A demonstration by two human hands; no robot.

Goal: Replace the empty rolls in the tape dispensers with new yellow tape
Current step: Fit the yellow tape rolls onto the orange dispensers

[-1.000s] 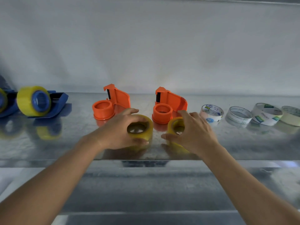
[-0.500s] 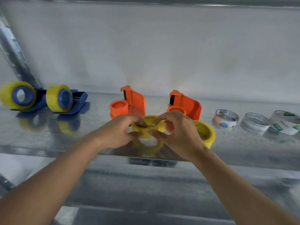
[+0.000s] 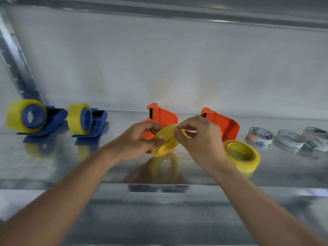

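Two blue dispensers point(image 3: 53, 121) with yellow rolls point(image 3: 23, 115)

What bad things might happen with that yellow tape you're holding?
Both hands, left and right, hold the roll tilted above the shelf, so it might slip and roll away. The right fingers pinch its edge; a peeled end could stick to itself. The spare roll sits by the right wrist and might get bumped.

A shiny galvanized metal shelf point(image 3: 53, 167) reflects soft light; behind it stands a plain white wall point(image 3: 168, 64), with a perforated steel upright point(image 3: 16, 63) at left.
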